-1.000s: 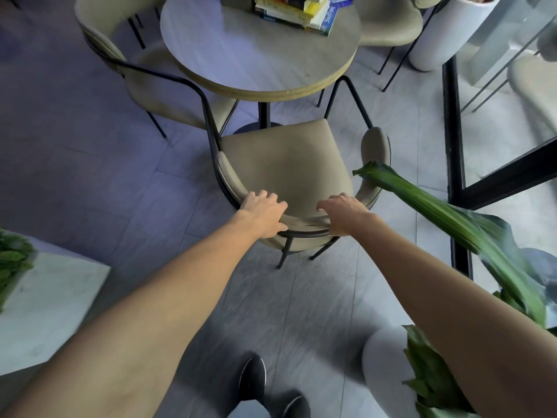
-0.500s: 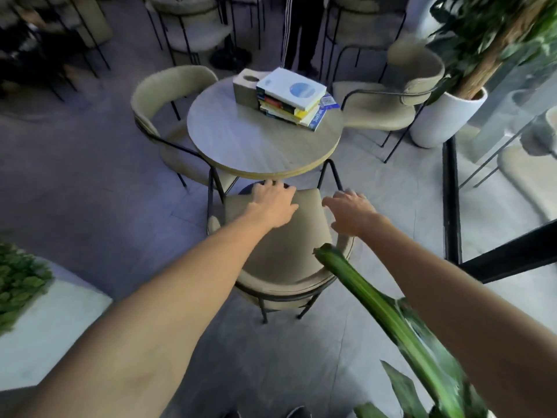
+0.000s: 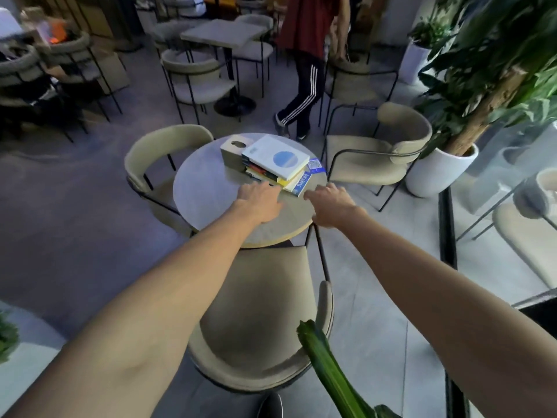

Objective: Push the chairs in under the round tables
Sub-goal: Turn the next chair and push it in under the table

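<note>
Left hand and right hand are both stretched out over the near edge of the round table, fingers loosely spread, holding nothing. From this angle it cannot be told whether the palms touch the tabletop or hang just above it. Neither hand is on a chair.

Near chair sits directly below the forearms, seat front tucked just under the table edge, curved back toward the person. Looks mostly pushed in, though much of the seat is exposed. Left chair is close against the table's far-left side. Right chair stands apart from the table, beside the white pot, with a clear gap of floor between it and the tabletop; that one looks like the next to do.

Book stack rests on the far-right part of the tabletop, just beyond the fingertips.

To do it well: step round to the right chair, take its backrest with both hands spaced evenly, and push straight at the table's centre so the legs slide instead of twisting. Keep the push low and steady; the thin metal legs could catch on the floor. Watch the table pedestal and don't jolt the tabletop, or the books may shift. Mind the green leaf jutting in at lower right and the person walking behind.
</note>
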### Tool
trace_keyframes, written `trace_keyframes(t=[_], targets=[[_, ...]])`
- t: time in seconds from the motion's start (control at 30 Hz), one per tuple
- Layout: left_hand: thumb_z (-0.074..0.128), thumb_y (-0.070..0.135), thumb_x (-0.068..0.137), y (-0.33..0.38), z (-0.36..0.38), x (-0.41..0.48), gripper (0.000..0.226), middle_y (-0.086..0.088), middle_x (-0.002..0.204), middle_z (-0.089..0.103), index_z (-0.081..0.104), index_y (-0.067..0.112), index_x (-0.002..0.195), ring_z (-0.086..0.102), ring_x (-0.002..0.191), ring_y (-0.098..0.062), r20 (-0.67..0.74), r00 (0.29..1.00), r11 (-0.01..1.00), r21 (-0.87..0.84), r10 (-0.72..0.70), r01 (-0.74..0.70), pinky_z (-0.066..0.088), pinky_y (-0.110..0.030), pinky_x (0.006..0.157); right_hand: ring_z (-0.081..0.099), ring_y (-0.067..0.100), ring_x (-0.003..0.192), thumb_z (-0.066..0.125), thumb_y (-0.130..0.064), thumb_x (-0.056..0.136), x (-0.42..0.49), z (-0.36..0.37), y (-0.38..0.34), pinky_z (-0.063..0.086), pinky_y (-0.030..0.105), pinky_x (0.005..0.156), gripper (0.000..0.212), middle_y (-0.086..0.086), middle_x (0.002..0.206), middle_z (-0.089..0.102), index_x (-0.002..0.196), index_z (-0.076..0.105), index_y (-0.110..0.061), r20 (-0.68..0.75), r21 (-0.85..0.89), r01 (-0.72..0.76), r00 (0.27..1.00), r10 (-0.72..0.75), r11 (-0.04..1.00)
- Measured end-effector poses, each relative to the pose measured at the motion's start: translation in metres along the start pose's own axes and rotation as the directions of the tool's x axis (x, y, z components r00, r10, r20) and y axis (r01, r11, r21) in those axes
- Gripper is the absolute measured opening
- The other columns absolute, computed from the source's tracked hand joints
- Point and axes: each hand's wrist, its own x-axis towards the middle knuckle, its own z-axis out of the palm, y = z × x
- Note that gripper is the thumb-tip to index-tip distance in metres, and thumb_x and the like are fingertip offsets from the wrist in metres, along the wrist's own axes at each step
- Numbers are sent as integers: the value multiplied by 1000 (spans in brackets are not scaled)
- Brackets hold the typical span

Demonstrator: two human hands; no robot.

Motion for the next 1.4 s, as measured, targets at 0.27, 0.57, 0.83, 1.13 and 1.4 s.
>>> trace_keyframes(t=[0.27,0.57,0.83,1.13,1.4], targets=[[36,45,103,69,-8,99,44,-11,135,50,49,19,136,50,122,-33,23,999,1000,3,25,-25,39,-41,91,44,30,131,63,-26,90,40,15,114,38,42,105,50,8,139,52,138,50,-24,29,20,-28,999,28,999],[42,45,100,195,-6,233,39,-11,130,55,54,18,125,54,119,-34,49,999,997,-78,-5,9,42,-41,92,44,31,130,62,-28,90,92,75,289,39,43,107,53,8,139,50,141,47,-25,124,16,28,992,-30,999],[40,44,102,322,-29,352,40,-11,131,53,53,18,130,50,121,-32,64,994,993,-78,94,-89,38,-39,92,47,31,125,62,-20,89,133,108,456,43,42,102,48,10,133,54,136,51,-20,170,30,-39,985,34,999],[43,43,101,411,-40,533,41,-11,131,55,54,19,131,53,120,-32,35,993,994,2,109,-109,40,-38,89,47,33,123,62,-19,88,238,141,612,43,43,99,54,11,133,53,140,47,-20,212,15,-109,972,104,994],[48,41,97,480,-47,689,36,-10,127,56,56,21,126,54,118,-31,47,996,997,-19,80,-79,41,-37,87,47,32,120,63,-14,86,348,153,733,44,43,98,52,11,129,55,136,51,-21,238,69,-144,963,124,987]])
